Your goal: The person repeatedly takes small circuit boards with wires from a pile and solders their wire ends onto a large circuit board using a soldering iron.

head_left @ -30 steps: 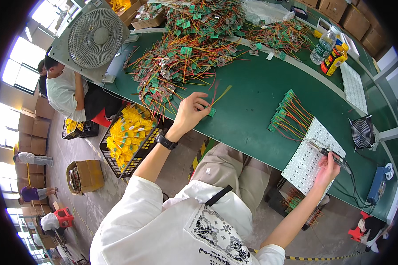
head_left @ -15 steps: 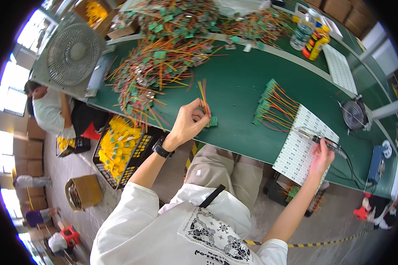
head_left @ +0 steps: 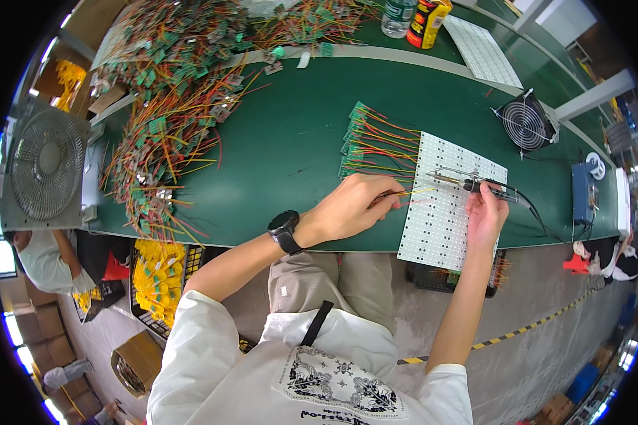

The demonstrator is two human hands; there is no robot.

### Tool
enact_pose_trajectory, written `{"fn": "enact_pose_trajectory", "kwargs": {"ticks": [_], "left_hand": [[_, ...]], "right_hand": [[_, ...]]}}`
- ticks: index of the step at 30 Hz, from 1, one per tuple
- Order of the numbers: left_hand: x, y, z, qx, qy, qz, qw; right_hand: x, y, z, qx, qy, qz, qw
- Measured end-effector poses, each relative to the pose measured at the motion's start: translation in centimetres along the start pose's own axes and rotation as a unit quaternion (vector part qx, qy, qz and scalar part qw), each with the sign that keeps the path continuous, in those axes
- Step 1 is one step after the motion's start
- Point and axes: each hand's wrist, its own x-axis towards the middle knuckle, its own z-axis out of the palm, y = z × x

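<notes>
A white panel (head_left: 446, 205) lies at the table's (head_left: 290, 142) near edge, overhanging it. The left hand (head_left: 351, 209) has its fingers pinched shut on thin wires (head_left: 415, 191) at the panel's left side. The right hand (head_left: 485, 212) grips a soldering iron (head_left: 475, 184), its tip over the panel. A row of wired boards (head_left: 368, 142) lies just beyond the panel; a small fan (head_left: 526, 124) stands toward the far right.

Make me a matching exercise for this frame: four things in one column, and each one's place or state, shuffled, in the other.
Things:
1. soldering iron
2. white panel
3. small fan
4. loose wire pile

Places or states:
A. heaped at the table's left end
B. flat on the table's near edge
C. gripped in the right hand
D. standing beyond the panel's far right corner

Pairs: 1-C, 2-B, 3-D, 4-A
</notes>
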Motion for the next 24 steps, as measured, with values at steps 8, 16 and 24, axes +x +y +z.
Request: {"fn": "enact_pose_trajectory", "kwargs": {"ticks": [8, 16, 24], "left_hand": [[1.9, -2.1, 1.5, 0.169, 0.029, 0.112, 0.979], [1.1, -2.4, 2.0, 0.188, 0.081, 0.065, 0.977], [1.2, -3.4, 2.6, 0.193, 0.106, 0.053, 0.974]], "right_hand": [[0.6, -1.1, 1.5, -0.051, 0.053, 0.072, 0.995], [-1.2, 0.0, 2.2, -0.089, 0.051, -0.114, 0.988], [-1.1, 0.2, 0.1, -0.085, -0.037, -0.034, 0.995]]}}
